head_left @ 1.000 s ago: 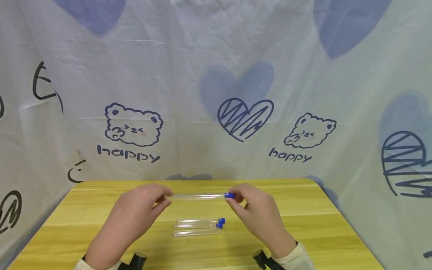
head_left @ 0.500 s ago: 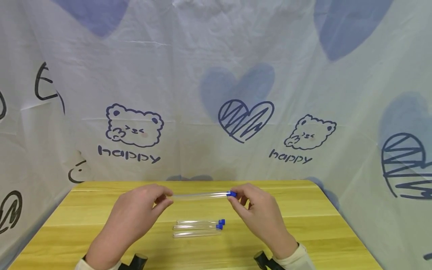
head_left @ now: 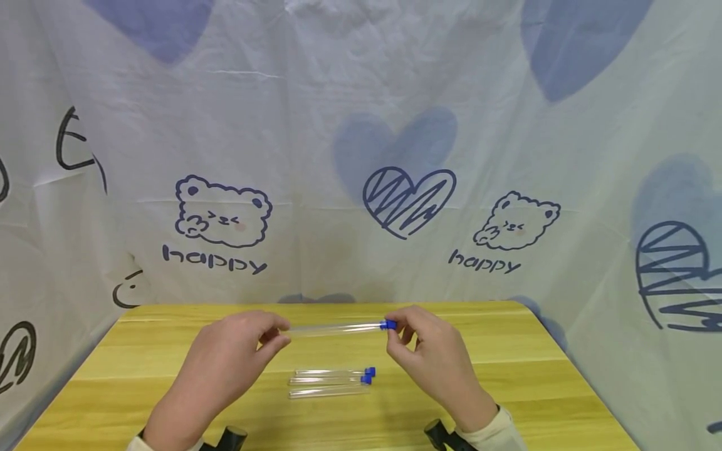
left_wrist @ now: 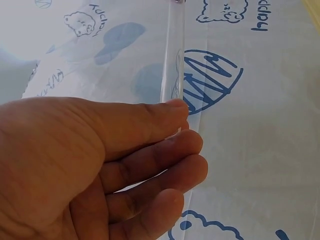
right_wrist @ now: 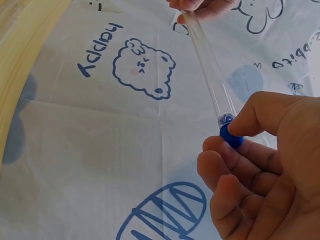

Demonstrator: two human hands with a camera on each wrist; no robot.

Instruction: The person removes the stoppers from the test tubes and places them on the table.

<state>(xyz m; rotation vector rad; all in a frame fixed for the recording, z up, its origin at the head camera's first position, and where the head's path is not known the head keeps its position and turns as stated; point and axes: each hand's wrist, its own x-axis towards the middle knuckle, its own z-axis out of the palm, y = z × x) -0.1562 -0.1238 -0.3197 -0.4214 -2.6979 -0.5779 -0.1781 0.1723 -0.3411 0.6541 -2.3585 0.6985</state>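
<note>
A clear test tube (head_left: 338, 328) lies nearly level between my two hands, above the far part of the table. Its left end is pinched between thumb and fingers of my left hand (head_left: 237, 351). At the other end a blue cap (right_wrist: 231, 135) sits in the tube's mouth, and my right hand (head_left: 437, 357) pinches it between thumb and forefinger. In the left wrist view the left thumb (left_wrist: 150, 122) lies along the tube. Nearer me, two capped test tubes (head_left: 327, 380) and one tube without a visible cap (head_left: 327, 393) lie side by side.
The wooden table (head_left: 507, 376) has a light yellow grain. Behind and beside it hangs a white cloth (head_left: 316, 263) printed with hearts, bears and lettering. Black wrist mounts (head_left: 231, 438) show at both sleeves.
My right hand has shifted very slightly to the right with the blue cap, its thumb drawn back a little. The left hand and the tubes on the table stay put.
</note>
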